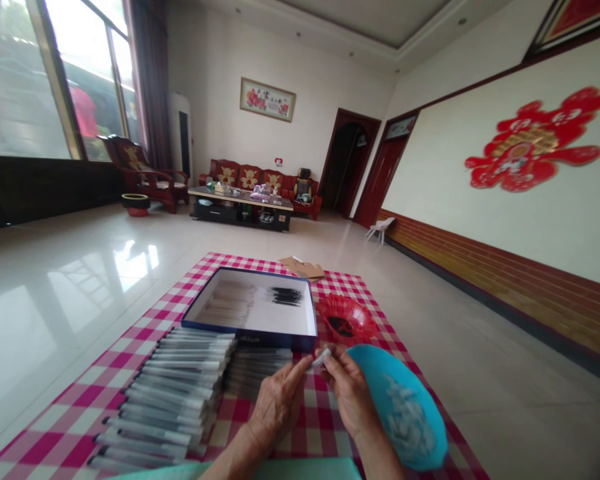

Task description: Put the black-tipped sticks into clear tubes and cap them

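A smooth cloth (pixel 95 387) in pink and white checks lies under everything, its squares flat and crisp-edged. On it stands a shallow rectangular box (pixel 280 323), dark blue outside and white within, holding blurred, pale slender sticks (pixel 230 300) on one side and short black sticks (pixel 287 295) on the other. Beside it, a glossy red bowl (pixel 365 323) with a petal-like, fluted rim carries small dark bits (pixel 340 327); a flat piece of brown cardboard (pixel 303 268) lies beyond. A smooth turquoise bowl (pixel 370 360) holds a heap of small whitish pieces (pixel 410 423). Long, straight pens (pixel 180 393) are piled in rows at the left, their barrels translucent grey-white with dark tips, next to a smokier, see-through bundle (pixel 257 370). The small white piece (pixel 321 358) is short, narrow and matt-looking, raised over the cloth between the two hands, near the turquoise bowl. The right hand (pixel 350 383) pinches it between thumb and fingers; the left hand (pixel 279 399) has its fingertips gathered just beside it, and whether they grip anything I cannot tell.
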A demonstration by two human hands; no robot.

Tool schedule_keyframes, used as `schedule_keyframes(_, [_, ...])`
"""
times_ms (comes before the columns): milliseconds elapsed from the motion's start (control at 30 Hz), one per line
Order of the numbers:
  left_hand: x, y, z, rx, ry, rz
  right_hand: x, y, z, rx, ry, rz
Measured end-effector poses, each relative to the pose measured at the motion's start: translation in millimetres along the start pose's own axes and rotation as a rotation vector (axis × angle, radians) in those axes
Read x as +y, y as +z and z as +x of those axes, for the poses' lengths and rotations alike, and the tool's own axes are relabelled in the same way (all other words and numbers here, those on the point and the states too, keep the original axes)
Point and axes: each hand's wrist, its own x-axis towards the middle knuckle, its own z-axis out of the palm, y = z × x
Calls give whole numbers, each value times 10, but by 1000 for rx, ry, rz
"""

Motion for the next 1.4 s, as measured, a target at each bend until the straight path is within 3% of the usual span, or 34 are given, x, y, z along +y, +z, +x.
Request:
schedule_keyframes(267, [-25, 36, -26, 62, -38, 0, 92, -30, -30, -15, -163, -300])
schedule_keyframes(400, [7, 11, -28, 2, -76, 168, 97, -59, -16, 6, -169, -410])
schedule_keyframes(567, [55, -42, -30, -39, -86, 365, 90, -19, -19, 36, -129, -392])
schedule_keyframes(967, [80, -112, 7, -24, -14, 503, 32, 100, -18, 78, 8, -215])
schedule_keyframes(1400, [51, -97, -18, -43, -60, 569, -16, 166, 119, 133, 245, -181])
